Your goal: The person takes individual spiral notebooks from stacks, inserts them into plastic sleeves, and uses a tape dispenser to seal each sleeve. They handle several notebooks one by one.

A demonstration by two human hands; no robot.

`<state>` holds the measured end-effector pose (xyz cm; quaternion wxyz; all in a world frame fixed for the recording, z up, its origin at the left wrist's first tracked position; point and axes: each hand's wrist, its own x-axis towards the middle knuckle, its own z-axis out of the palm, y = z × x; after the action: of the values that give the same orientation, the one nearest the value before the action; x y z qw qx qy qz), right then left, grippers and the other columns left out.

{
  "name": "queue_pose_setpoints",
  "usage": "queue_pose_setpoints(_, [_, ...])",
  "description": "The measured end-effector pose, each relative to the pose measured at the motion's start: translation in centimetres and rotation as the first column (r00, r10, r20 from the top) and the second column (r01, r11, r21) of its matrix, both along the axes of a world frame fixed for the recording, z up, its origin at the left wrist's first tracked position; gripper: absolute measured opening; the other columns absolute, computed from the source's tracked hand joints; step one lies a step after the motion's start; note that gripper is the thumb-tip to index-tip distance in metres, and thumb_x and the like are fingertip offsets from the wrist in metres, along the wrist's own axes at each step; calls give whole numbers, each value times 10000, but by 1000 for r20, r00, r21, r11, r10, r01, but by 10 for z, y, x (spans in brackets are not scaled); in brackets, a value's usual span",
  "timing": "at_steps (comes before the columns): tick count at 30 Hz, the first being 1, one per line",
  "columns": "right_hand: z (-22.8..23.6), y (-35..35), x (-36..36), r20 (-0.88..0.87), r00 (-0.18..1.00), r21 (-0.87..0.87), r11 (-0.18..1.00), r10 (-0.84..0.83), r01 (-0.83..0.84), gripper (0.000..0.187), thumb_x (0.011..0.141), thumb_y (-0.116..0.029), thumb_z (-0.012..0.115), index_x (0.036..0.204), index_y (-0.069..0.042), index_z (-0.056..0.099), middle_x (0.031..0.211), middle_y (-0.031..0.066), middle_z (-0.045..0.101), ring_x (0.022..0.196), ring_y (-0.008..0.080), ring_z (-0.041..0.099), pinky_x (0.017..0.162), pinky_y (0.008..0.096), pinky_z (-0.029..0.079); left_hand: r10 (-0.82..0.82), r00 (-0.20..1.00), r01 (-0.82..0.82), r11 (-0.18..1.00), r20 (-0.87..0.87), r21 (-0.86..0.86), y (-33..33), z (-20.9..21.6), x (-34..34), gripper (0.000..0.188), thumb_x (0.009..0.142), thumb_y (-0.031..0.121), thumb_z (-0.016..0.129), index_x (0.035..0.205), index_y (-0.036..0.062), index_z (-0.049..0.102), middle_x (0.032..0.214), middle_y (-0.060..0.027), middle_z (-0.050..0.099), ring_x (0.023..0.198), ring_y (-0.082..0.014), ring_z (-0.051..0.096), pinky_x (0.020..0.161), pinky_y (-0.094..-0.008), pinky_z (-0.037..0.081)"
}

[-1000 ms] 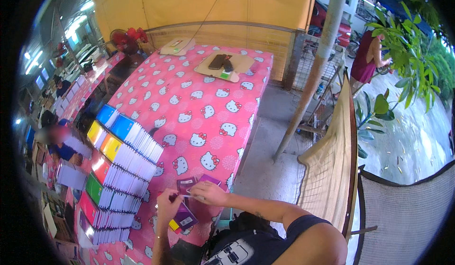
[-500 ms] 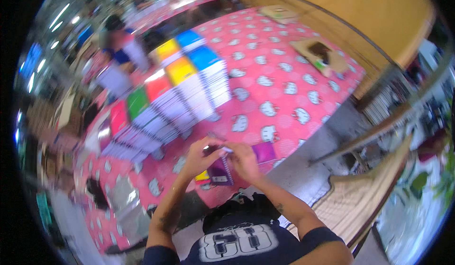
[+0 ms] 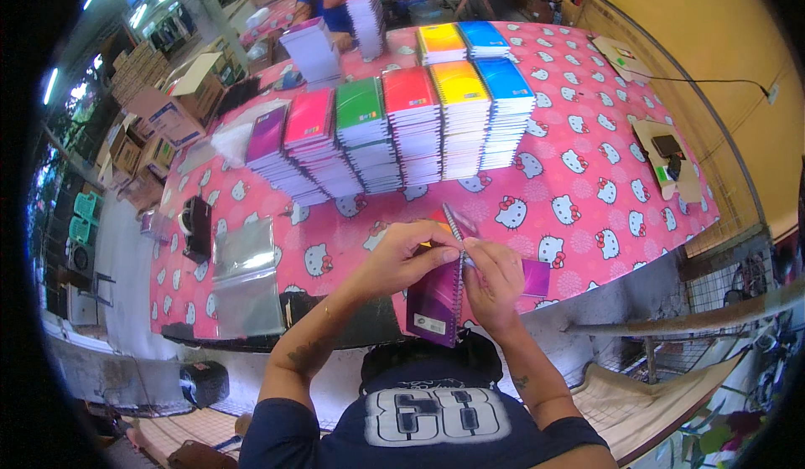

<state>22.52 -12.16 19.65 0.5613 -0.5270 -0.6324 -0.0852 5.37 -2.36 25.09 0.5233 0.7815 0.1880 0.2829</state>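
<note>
A purple spiral notebook (image 3: 432,301) stands tilted at the table's near edge, its wire binding facing right. My left hand (image 3: 407,259) is closed on it from the left, thumb and forefinger pressed near the middle of the coil. My right hand (image 3: 495,276) pinches at the same part of the binding from the right. The fingers hide what lies exactly between them. Beneath and beside the right hand lies a flat purple cover or notebook (image 3: 537,278). A bit of orange and yellow shows behind the left fingers.
Tall stacks of spiral notebooks in several colours, such as the green stack (image 3: 362,104), stand beyond my hands. Clear plastic sleeves (image 3: 246,276) and a black case (image 3: 197,228) lie left. Cardboard pieces (image 3: 667,163) sit far right. Another person (image 3: 335,16) works across the table.
My head view has levelled and turned, so the stacks now appear upright and further right. Both hands stay at the notebook's binding; the notebook shows more plainly now.
</note>
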Motion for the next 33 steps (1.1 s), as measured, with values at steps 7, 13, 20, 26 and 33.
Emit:
queue_pose_setpoints(7, [4,-4,-7,25,999,59,998,38,-39,371,669,42,781,1028,-41,738,1007,72,720,893,252,667,815,375,487,41,999,-40,997,21,-72,-15,12,-13,186,981,139,655,1108,5,672,960,-69,682,906,-133,637,801,-274,508])
queue_pose_setpoints(13, [16,-10,-10,47,998,39,999,36,-38,348,678,32,790,1013,-50,742,986,61,718,894,236,664,816,364,469,108,993,-97,978,55,-183,-33,20,-16,135,971,98,670,1072,8,670,943,-29,663,834,-74,583,706,-232,454])
queue_pose_setpoints(20, [25,-13,-10,62,998,119,992,33,-40,318,713,16,794,1016,-64,742,988,44,720,901,221,674,823,366,451,123,990,-136,956,64,261,-42,29,-17,121,927,77,666,1036,29,682,934,-115,678,821,-271,653,707,-342,491])
queue_pose_setpoints(26, [28,-18,-13,38,998,133,990,48,-52,294,730,4,795,1006,-77,736,993,36,722,927,217,676,818,372,442,116,991,-129,962,67,240,-45,35,-19,113,927,61,666,1034,28,677,914,-101,675,815,-253,650,713,-338,492])
queue_pose_setpoints(33, [25,-19,-12,85,996,204,978,32,-49,345,740,-6,814,1058,-105,724,1019,24,720,943,213,678,819,377,426,180,981,-192,938,66,289,-54,36,-18,107,940,55,660,1042,23,659,924,-109,664,804,-212,650,709,-315,497])
